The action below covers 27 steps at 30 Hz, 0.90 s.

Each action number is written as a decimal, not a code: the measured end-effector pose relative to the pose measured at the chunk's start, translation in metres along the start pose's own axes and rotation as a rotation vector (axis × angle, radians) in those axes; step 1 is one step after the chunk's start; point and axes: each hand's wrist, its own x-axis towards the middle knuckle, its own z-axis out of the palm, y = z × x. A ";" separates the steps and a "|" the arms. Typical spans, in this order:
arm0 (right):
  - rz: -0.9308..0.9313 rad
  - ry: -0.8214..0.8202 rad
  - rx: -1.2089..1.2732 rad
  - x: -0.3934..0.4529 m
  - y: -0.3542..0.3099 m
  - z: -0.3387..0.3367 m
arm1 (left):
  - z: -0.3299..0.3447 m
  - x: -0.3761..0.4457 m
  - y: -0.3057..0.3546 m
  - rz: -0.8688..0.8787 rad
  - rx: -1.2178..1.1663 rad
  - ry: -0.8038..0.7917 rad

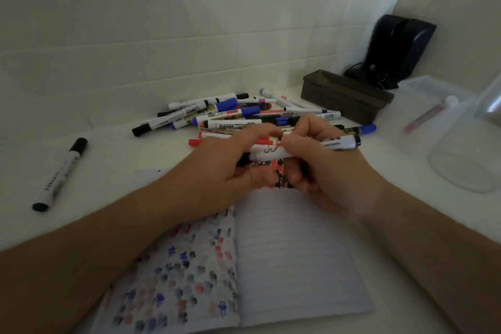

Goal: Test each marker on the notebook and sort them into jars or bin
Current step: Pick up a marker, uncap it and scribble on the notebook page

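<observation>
While your left hand (pixel 233 160) and right hand (pixel 311 163) grip one white marker (pixel 271 155) together above the notebook (pixel 292 257), you seem to be uncapping it; next, mark the blank page, then choose jar (pixel 466 144) or bin (pixel 344 95).

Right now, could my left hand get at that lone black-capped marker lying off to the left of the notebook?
Probably yes, but not yet: the left hand is gripping a white marker together with the right hand. The lone marker lies apart on bare table, nothing around it.
</observation>
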 end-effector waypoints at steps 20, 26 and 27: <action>0.162 0.140 -0.545 -0.021 -0.010 -0.049 | 0.003 0.004 0.004 -0.187 0.428 -0.335; 0.153 0.176 -0.545 -0.021 -0.009 -0.043 | 0.003 0.004 0.003 -0.179 0.421 -0.319; 0.158 0.184 -0.527 -0.021 -0.008 -0.042 | 0.003 0.004 0.002 -0.179 0.416 -0.317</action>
